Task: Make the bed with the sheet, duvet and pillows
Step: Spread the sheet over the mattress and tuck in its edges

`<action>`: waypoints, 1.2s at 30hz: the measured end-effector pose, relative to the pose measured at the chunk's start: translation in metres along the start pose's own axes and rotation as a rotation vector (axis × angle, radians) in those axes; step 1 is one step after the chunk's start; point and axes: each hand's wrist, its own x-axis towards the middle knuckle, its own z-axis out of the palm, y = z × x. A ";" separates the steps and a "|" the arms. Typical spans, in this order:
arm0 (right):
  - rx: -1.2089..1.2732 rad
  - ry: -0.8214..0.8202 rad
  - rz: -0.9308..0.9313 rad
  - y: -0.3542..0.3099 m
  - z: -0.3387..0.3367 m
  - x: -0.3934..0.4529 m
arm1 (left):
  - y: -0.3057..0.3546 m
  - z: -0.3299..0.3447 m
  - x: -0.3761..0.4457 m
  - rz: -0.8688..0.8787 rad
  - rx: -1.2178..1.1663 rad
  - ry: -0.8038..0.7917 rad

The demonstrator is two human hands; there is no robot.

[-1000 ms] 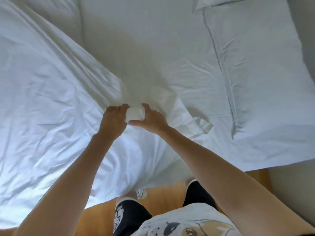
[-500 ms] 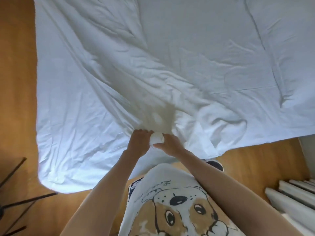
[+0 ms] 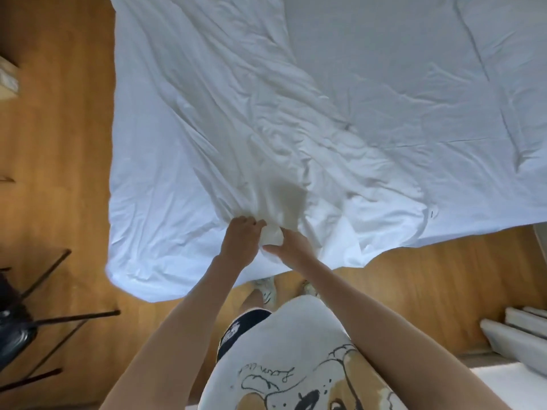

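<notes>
Since half a second ago the view has pulled back a little, so more wood floor (image 3: 59, 143) shows at the left and both feet are now in sight below the cloth. Nearest the camera a white shirt with a dog print (image 3: 296, 374) fills the bottom edge and is cut off there. Two bare forearms reach forward from it. The left hand (image 3: 241, 242) and right hand (image 3: 291, 247) sit side by side, almost touching, both clamped on one bunched fold of the white duvet (image 3: 207, 143); the fingertips are buried in the cloth and cannot be counted. Two shoes (image 3: 266, 291) peek out under the hem. Dark thin legs of a stand (image 3: 59, 318) cross the floor at lower left, its top blurred. At lower right lie pale ribbed bars (image 3: 515, 324), cut by the frame. Beyond the hands the duvet spreads wide and creased, its left and near edges hanging free over bare floor, its far and right parts running out of view.
</notes>
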 end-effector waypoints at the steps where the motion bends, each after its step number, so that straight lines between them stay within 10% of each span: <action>1: 0.001 0.015 0.002 -0.004 0.008 -0.004 | -0.008 0.002 -0.006 0.025 -0.021 0.009; 6: -0.142 0.091 -0.050 -0.041 0.064 -0.017 | -0.068 0.007 -0.050 0.057 -0.280 0.045; 11: -0.286 0.186 0.010 -0.086 0.147 -0.024 | -0.134 0.001 -0.096 -0.329 -0.740 -0.128; 21: -0.264 0.331 -0.058 -0.162 0.253 -0.064 | -0.202 -0.031 -0.128 -0.552 -0.636 -0.532; 36: -0.123 0.278 -0.087 -0.222 0.360 -0.063 | -0.294 -0.023 -0.216 -0.514 -0.688 -0.349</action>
